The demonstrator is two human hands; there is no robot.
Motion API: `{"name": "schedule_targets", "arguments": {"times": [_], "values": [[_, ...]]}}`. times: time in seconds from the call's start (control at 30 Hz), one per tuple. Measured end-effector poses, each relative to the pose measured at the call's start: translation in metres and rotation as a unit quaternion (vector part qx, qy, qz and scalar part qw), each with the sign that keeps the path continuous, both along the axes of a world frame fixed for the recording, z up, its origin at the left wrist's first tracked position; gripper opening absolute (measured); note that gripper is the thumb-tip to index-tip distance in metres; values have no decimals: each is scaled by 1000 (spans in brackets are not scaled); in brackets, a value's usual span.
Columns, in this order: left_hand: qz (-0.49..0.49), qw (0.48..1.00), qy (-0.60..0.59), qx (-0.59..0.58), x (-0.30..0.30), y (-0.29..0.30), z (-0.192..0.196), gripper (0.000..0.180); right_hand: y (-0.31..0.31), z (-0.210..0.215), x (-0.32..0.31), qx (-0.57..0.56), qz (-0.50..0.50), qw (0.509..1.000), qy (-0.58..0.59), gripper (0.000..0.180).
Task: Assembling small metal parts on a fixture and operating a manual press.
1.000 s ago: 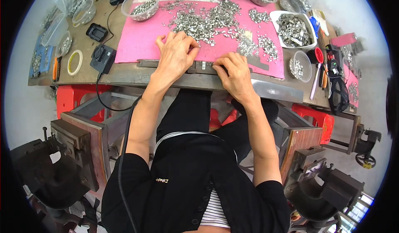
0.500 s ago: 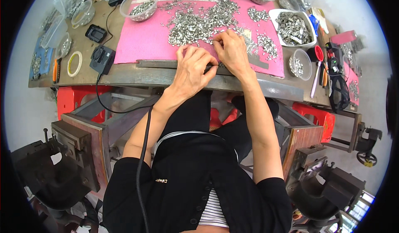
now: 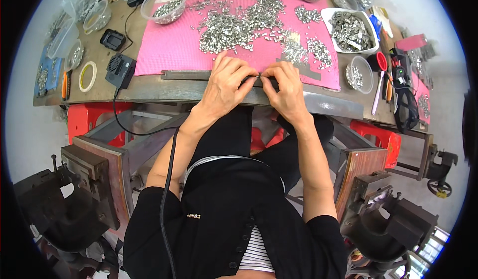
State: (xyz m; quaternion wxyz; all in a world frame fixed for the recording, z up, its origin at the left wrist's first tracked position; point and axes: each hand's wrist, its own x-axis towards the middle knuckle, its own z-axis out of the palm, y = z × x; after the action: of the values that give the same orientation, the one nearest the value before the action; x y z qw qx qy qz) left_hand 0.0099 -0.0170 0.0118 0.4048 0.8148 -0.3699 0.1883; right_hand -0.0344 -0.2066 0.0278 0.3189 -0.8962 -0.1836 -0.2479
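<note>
At the near edge of the pink mat, my left hand and my right hand meet fingertip to fingertip. Both are closed in a pinch over a long grey metal bar that lies along the bench edge. Whatever sits between the fingers is too small and too covered to make out. Just beyond my hands spreads a heap of small silvery metal pieces. Past my right hand lies a cluster of thin silvery pieces, with a smaller pile of metal bits beside it.
A white tray of dark metal parts and a clear tub stand at the right, near a red-and-black cup. Leftward are a clear bowl, a black charger-like box and a tape roll. A black cable hangs across my left arm.
My right hand has come back from the edge of the heap toward me and now meets my left fingertips at the bar. My left hand has barely shifted.
</note>
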Motion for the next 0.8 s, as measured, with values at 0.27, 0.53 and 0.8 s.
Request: {"name": "schedule_targets", "arguments": {"times": [0.27, 0.53, 0.8], "values": [[16, 1000, -20, 10, -1, -4, -3, 15, 2, -7, -4, -39, -18, 998, -35, 19], [16, 1000, -17, 7, -1, -2, -2, 14, -4, -1, 9, 14, -5, 1000, -17, 18], [12, 1000, -16, 0, -1, -3, 2, 15, -4, -2, 53, -97, -28, 995, 24, 28]]}}
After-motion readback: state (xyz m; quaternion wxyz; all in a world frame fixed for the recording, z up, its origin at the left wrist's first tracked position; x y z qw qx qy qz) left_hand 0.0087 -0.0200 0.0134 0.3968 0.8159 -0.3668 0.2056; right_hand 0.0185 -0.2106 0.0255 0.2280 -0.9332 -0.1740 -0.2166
